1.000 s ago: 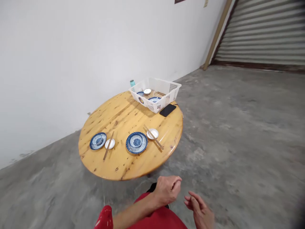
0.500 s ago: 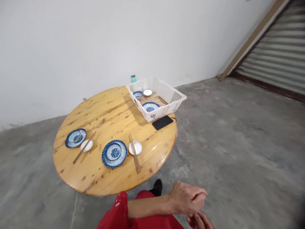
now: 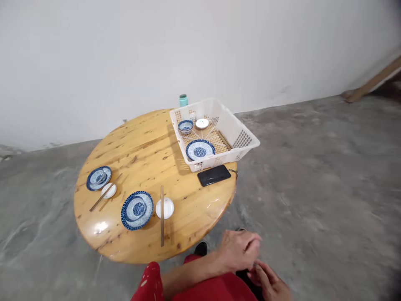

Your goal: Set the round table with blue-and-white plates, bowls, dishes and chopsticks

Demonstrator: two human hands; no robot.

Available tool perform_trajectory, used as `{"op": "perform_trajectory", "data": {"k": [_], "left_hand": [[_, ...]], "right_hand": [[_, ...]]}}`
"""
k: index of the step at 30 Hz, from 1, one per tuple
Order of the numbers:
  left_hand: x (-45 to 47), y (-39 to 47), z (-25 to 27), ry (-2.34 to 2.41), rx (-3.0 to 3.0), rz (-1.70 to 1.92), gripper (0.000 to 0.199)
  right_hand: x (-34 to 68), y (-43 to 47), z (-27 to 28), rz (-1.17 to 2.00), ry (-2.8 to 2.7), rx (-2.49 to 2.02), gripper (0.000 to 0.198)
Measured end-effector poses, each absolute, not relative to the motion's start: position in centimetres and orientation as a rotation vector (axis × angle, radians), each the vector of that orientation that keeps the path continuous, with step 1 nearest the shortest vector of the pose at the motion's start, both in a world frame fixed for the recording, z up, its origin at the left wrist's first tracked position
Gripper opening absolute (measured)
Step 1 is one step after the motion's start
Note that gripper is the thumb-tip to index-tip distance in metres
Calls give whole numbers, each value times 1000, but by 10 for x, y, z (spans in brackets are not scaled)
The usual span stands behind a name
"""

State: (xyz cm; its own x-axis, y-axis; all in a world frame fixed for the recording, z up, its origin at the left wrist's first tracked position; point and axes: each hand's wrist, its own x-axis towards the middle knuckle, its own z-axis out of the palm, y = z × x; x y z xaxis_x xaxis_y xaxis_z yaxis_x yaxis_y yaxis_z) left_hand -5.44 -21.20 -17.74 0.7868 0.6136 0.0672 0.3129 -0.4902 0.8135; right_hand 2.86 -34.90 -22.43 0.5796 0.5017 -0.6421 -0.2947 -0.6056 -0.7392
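Observation:
My left hand (image 3: 240, 249) is curled closed in front of my red clothing, past the table's front edge. My right hand (image 3: 270, 281) is just below it, its fingertips pinched together against the left fingers. Whatever lies between the fingers, if anything, is hidden. Nearest to them on the round wooden table (image 3: 194, 217) is a white dish (image 3: 168, 208) with chopsticks (image 3: 162, 221) laid across it. To its left, a blue-and-white bowl (image 3: 137, 208) stands on a blue-patterned plate (image 3: 129, 224).
A white plastic basket (image 3: 242, 136) at the table's right holds a blue-and-white bowl (image 3: 186, 126), a plate (image 3: 200, 149), a white dish (image 3: 202, 123) and chopsticks (image 3: 224, 139). A black phone (image 3: 214, 175) lies before it. Another setting has a plate (image 3: 89, 182). A teal jar (image 3: 183, 100) stands behind.
My view has turned to the right and dropped slightly nearer the table. Both hands stay together, and more of the right hand shows. The dishes, basket and phone have not been moved.

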Motion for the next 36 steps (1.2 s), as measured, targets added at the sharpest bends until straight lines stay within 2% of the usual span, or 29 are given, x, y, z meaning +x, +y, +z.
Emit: {"op": "perform_trajectory", "data": {"k": [7, 15, 21, 28, 36], "left_hand": [[17, -165, -162, 1110, 1947, 694, 31], [84, -144, -142, 1489, 1773, 839, 31], [89, -109, -99, 1660, 1758, 960, 30], [73, -28, -72, 1681, 1782, 1078, 28], [48, 60, -74, 1909, 1780, 784, 30]], "right_hand": [[152, -260, -207, 1146, -569, -1759, 50], [269, -208, -182, 1267, -759, -1619, 56], [298, -178, -165, 1288, -799, -1539, 54], [320, -146, -141, 1106, -895, -1603, 49], [341, -95, -110, 832, -1045, -1668, 46]]}}
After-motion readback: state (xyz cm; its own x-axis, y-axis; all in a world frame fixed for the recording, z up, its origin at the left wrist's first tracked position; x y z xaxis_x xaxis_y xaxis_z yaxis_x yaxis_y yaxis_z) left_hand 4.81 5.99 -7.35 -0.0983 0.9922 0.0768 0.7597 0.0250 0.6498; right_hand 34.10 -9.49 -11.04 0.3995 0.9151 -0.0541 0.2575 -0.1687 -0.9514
